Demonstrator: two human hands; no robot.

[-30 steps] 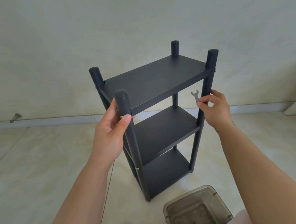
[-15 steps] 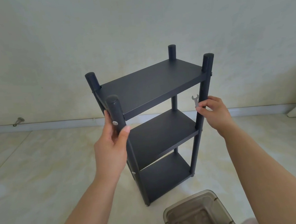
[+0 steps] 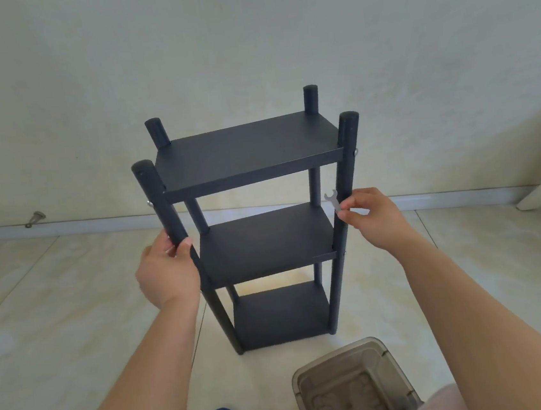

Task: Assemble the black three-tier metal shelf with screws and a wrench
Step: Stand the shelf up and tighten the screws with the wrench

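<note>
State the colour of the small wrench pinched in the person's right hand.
Silver-grey metal. The wrench, held by the right hand, shows best in the head view, against the black shelf.

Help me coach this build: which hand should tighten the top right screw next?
Probably the right hand: it pinches the wrench beside the right front post, just below that screw. The left hand grips the left front post.
</note>
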